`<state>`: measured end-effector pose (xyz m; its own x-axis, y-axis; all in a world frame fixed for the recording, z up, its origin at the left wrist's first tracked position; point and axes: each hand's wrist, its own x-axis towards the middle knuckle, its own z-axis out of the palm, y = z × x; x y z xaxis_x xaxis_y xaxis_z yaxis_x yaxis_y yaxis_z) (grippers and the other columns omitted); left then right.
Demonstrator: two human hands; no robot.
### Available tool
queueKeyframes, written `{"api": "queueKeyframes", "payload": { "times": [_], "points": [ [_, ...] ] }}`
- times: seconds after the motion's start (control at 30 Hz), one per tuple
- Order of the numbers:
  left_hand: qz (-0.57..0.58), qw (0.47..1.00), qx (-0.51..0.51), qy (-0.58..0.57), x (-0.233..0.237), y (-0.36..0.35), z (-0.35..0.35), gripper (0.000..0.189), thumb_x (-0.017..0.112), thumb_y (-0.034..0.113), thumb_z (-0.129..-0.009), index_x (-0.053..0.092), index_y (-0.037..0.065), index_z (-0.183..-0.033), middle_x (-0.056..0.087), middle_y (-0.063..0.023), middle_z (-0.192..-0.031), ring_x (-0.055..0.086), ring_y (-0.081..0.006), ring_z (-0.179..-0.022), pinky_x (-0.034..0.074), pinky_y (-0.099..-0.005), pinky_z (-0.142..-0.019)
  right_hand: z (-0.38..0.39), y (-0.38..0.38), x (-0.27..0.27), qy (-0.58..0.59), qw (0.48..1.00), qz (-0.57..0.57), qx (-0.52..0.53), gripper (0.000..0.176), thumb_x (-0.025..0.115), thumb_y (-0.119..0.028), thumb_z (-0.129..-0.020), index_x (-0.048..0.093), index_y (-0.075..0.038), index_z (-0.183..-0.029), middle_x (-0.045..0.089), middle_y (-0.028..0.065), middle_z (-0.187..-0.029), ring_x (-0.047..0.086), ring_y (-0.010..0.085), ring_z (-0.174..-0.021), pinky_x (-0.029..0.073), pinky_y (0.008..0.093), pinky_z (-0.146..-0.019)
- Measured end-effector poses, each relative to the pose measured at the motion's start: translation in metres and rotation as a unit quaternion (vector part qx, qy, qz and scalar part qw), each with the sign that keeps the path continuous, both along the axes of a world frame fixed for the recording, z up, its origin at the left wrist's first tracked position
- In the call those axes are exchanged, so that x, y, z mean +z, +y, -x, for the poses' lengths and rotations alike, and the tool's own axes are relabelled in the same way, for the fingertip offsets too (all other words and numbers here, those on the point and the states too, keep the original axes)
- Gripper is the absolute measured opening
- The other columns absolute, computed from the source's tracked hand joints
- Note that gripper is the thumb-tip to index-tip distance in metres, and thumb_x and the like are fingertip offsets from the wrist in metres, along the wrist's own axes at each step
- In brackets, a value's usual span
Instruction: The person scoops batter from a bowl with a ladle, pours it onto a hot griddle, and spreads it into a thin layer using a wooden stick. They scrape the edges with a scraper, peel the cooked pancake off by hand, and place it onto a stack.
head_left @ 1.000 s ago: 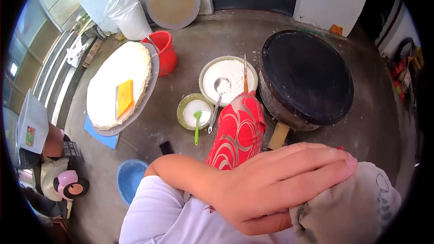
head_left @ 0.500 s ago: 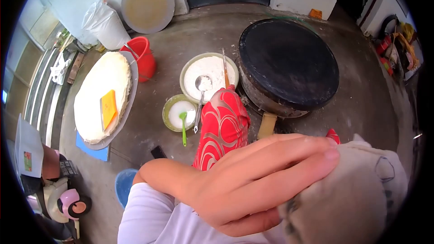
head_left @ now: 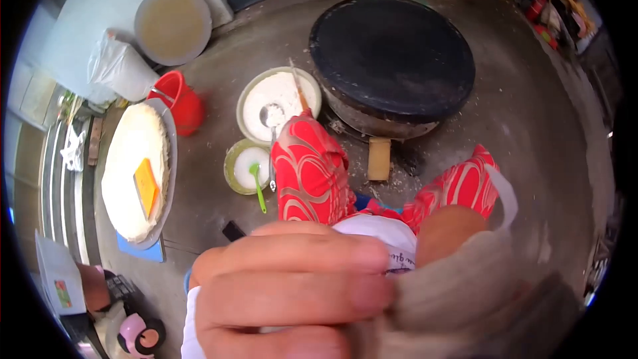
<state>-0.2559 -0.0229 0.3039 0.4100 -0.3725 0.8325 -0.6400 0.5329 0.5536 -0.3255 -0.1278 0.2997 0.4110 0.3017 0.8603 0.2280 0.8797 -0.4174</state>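
Note:
Large and close to the camera, my left hand (head_left: 292,286) has its fingers pressed together against the edge of a beige-grey cloth (head_left: 458,286). Bare skin of an arm (head_left: 452,229) shows above this blurred cloth. My right hand's fingers are hidden, and whether the cloth covers them cannot be made out. A white strip (head_left: 505,193) sticks up from the cloth. Beyond my knees in red patterned fabric (head_left: 309,173) stands a round black griddle (head_left: 392,56). Left of it, a bowl of white flour (head_left: 256,103) holds a metal ladle (head_left: 272,119) and a wooden-handled tool (head_left: 300,90).
A small bowl (head_left: 232,176) holds white liquid and a green spoon (head_left: 256,176). At left, a stack of pale flatbreads (head_left: 129,166) carries an orange scraper (head_left: 146,186). Behind are a red bucket (head_left: 183,106), a white bag (head_left: 119,70) and a round tray (head_left: 173,23). A wooden block (head_left: 379,158) is below the griddle.
The view has shifted, and my left hand has come closer to the camera and lower left. The cloth has moved down and left, uncovering the arm's skin and my right knee.

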Motion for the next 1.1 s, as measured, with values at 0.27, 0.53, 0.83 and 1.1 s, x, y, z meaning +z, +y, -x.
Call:
{"api": "queueKeyframes", "payload": {
  "times": [0.27, 0.53, 0.83, 1.1],
  "points": [
    [-0.263, 0.964, 0.018, -0.047, 0.007, 0.027, -0.017, 0.022, 0.04, 0.013, -0.088, 0.043, -0.003, -0.103, 0.051, -0.0195, -0.088, 0.056, -0.0326, -0.081, 0.051, -0.0374, -0.065, -0.001, 0.001, -0.006, 0.016, 1.0, 0.007, 0.005, 0.053, 0.047, -0.031, -0.084, 0.039, 0.008, -0.119, 0.04, 0.0186, -0.125, 0.036, 0.0262, -0.118, 0.028, 0.0323, -0.096],
    [-0.144, 0.984, -0.022, -0.102, 0.013, 0.009, -0.019, 0.024, 0.041, 0.012, -0.087, 0.044, 0.001, -0.109, 0.056, -0.0226, -0.09, 0.057, -0.0323, -0.08, 0.05, -0.0397, -0.069, 0.0, 0.004, 0.0, 0.021, 1.0, 0.013, 0.017, 0.054, 0.046, -0.032, -0.085, 0.037, 0.008, -0.121, 0.04, 0.0193, -0.125, 0.035, 0.0267, -0.119, 0.028, 0.0322, -0.096],
    [-0.082, 0.981, -0.172, -0.031, 0.021, 0.002, -0.026, 0.036, 0.032, 0.021, -0.09, 0.056, -0.007, -0.093, 0.059, -0.0254, -0.09, 0.058, -0.0347, -0.085, 0.049, -0.0399, -0.072, -0.007, 0.007, 0.006, 0.032, 0.999, 0.035, -0.01, 0.055, 0.044, -0.032, -0.086, 0.035, 0.008, -0.122, 0.038, 0.0201, -0.126, 0.033, 0.0272, -0.12, 0.027, 0.0322, -0.097],
    [0.037, 0.975, -0.118, -0.186, -0.008, -0.015, -0.018, 0.033, 0.052, 0.007, -0.077, 0.051, -0.003, -0.108, 0.054, -0.0166, -0.103, 0.056, -0.0256, -0.07, 0.045, -0.0276, -0.055, -0.005, 0.024, 0.001, 0.073, 0.995, 0.066, 0.028, 0.056, 0.043, -0.033, -0.087, 0.033, 0.009, -0.123, 0.037, 0.0208, -0.127, 0.032, 0.0276, -0.121, 0.026, 0.0321, -0.098]
  ]
}}
